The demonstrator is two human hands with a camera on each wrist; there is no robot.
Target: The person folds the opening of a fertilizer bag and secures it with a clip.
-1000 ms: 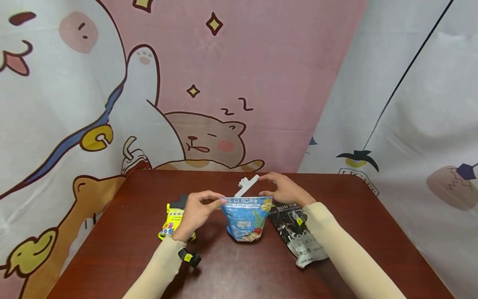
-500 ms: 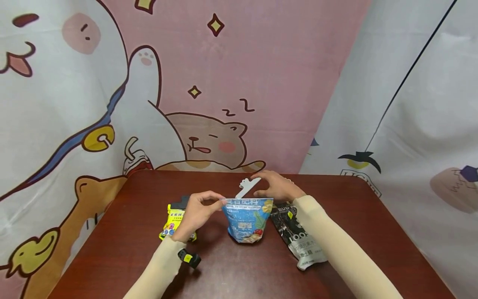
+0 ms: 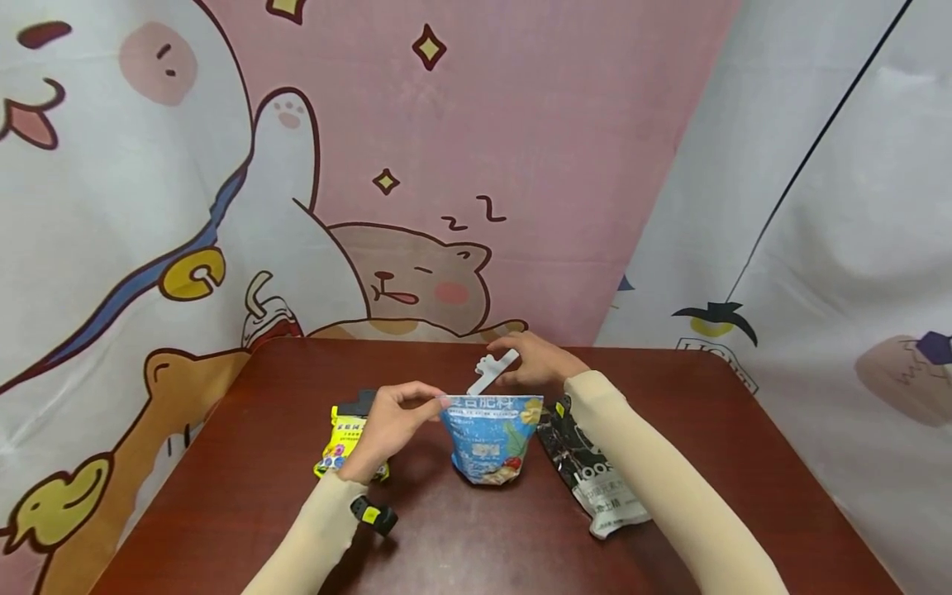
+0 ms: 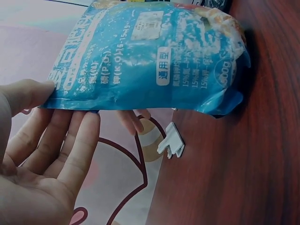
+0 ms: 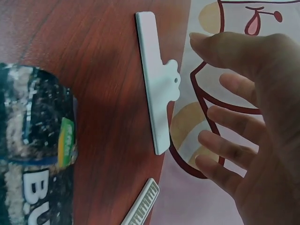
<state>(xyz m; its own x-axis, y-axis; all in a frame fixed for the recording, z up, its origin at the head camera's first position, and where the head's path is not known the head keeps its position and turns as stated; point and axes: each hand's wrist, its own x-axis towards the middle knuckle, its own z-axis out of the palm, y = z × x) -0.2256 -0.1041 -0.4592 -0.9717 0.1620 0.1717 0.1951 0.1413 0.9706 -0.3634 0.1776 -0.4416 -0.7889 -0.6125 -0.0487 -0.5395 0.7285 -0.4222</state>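
A blue fertilizer bag (image 3: 491, 442) stands upright in the middle of the table, its printed side toward me. My left hand (image 3: 394, 421) pinches the bag's top left corner; in the left wrist view the thumb lies on the front and the fingers are behind. Behind the bag lies a white bag clip (image 5: 156, 84) with a scalloped handle. My right hand (image 5: 248, 98) hovers beside this clip, fingers spread and apart from it, holding nothing. In the head view the bag's top edge adjoins the lower end of the clip.
A black and silver bag (image 3: 595, 479) lies to the right, partly under my right forearm. A yellow bag (image 3: 342, 438) with a dark top lies left, behind my left wrist. A pale ridged strip (image 5: 143, 204) shows near the clip. A cartoon curtain (image 3: 550, 165) hangs behind the table.
My right hand has moved left and slightly farther back, around the clip's far end. The left hand stays on the bag's corner, and the bag keeps its place.
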